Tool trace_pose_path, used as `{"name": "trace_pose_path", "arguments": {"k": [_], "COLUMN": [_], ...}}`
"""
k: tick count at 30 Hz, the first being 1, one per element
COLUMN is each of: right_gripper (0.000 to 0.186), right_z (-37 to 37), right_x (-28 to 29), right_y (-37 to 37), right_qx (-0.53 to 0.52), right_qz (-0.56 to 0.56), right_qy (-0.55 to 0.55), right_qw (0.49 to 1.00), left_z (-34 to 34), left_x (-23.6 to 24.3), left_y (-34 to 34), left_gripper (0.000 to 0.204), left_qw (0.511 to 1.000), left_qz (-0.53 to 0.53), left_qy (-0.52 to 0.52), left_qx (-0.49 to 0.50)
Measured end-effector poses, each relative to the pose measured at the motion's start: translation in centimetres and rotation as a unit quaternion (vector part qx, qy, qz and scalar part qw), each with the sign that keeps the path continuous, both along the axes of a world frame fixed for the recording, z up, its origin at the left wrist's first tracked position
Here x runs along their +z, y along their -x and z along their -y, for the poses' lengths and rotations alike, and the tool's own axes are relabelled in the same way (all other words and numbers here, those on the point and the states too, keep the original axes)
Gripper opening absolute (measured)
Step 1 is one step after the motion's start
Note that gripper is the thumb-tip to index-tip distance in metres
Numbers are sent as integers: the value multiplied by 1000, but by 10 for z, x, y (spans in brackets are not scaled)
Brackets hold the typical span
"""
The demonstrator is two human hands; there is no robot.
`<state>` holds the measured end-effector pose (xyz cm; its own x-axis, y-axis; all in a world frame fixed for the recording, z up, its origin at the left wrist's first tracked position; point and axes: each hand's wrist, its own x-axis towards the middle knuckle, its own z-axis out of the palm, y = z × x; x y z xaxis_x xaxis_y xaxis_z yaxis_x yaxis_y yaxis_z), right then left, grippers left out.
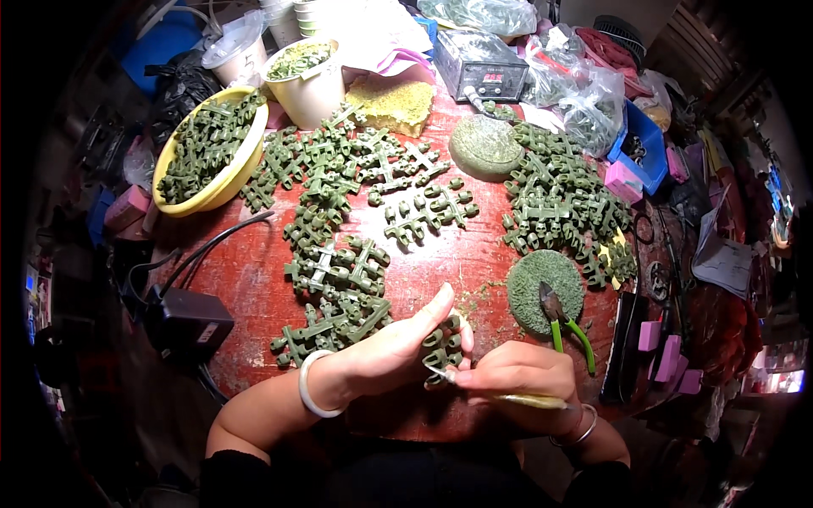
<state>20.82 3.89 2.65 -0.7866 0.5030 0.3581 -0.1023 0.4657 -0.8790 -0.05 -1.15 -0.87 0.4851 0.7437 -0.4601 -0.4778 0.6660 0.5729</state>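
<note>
My left hand (398, 347), a white bangle at its wrist, is closed around a dark green wax-like branched piece (438, 349) with several small rounded parts. The fingers hide some of it. In my right hand (529, 372) is a slim pen-like tool (529, 400) with a yellowish handle. Its thin pale tip meets the lower part of the green piece. Beyond my right hand, side cutters (555, 317) with bright green handles rest on a round green textured pad (529, 284).
Similar green pieces lie piled at left (326, 262) and right (555, 195) on the red table (440, 279). A yellow basin (207, 199) and a white bucket (309, 93) hold more. A control box (480, 68) stands at the back. A black adapter (190, 322) sits at left.
</note>
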Motion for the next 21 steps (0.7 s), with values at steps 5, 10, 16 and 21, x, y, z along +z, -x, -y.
{"name": "trace_pose_path", "arguments": {"k": [5,10,16,21], "right_gripper": [30,29,22,38], "right_z": [-2,-8,-3,0], "right_x": [2,0,2,-5], "right_y": [0,-7,0,-4], "right_qx": [4,-27,-11,-110], "right_qz": [15,2,14,-20], "right_qy": [12,26,3,-105], "right_qw": [1000,999,1000,988], "left_z": [0,-2,-4,-4], "left_x": [1,9,-1,1], "left_y": [0,3,9,8], "left_gripper": [62,66,68,68], "left_qw": [1000,1000,993,995], "left_qz": [-3,29,116,101], "left_qy": [-4,-7,-16,-4], "left_qx": [-9,-3,18,15]}}
